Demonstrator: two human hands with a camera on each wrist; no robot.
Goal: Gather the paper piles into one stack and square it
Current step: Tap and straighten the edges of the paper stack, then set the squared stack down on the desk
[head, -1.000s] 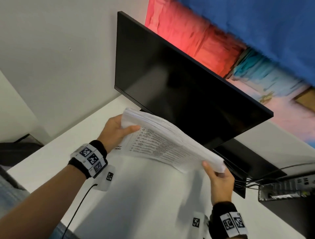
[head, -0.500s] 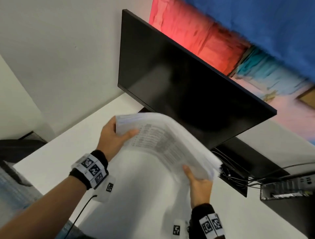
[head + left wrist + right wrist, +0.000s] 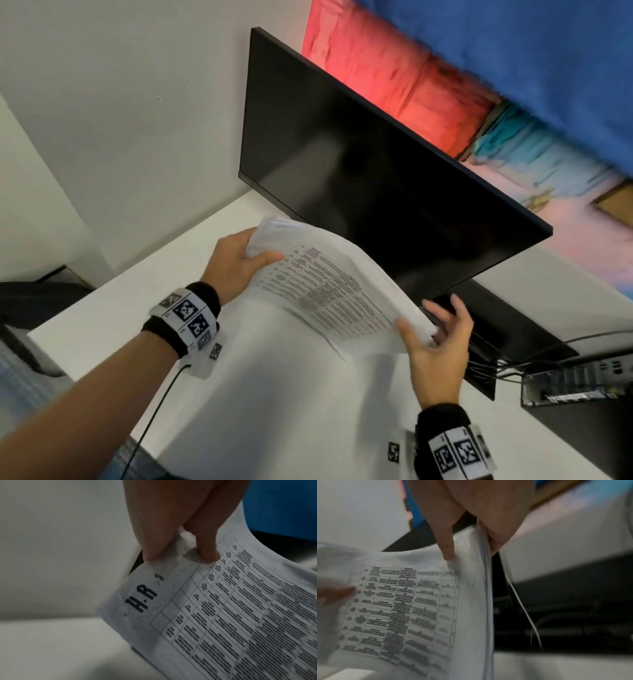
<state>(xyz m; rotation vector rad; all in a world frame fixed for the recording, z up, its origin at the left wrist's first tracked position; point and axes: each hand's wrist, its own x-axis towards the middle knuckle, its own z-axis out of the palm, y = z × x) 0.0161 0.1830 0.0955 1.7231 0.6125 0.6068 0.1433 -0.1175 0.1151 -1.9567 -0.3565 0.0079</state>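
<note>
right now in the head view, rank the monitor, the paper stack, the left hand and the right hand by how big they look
1. monitor, clearly largest
2. paper stack
3. right hand and left hand: they look alike; the right seems slightly bigger, but it is spread and nearer the camera, so no ranking.

My left hand (image 3: 236, 265) grips the far end of the paper stack (image 3: 329, 287), and the fingers behind the sheets are hidden in the head view. In the left wrist view the table's print smears toward the lower right of the frame and the sheet runs off the right and bottom edges. My right hand (image 3: 436, 346) sits at the near end; in the right wrist view, whether my fingers (image 3: 498, 539) curl round the edge or only lie against it, I cannot tell. The print there is blurred, unreadable. The monitor (image 3: 376, 178) hides its stand behind the paper. The box (image 3: 575, 385) at the right edge is cut off.
</note>
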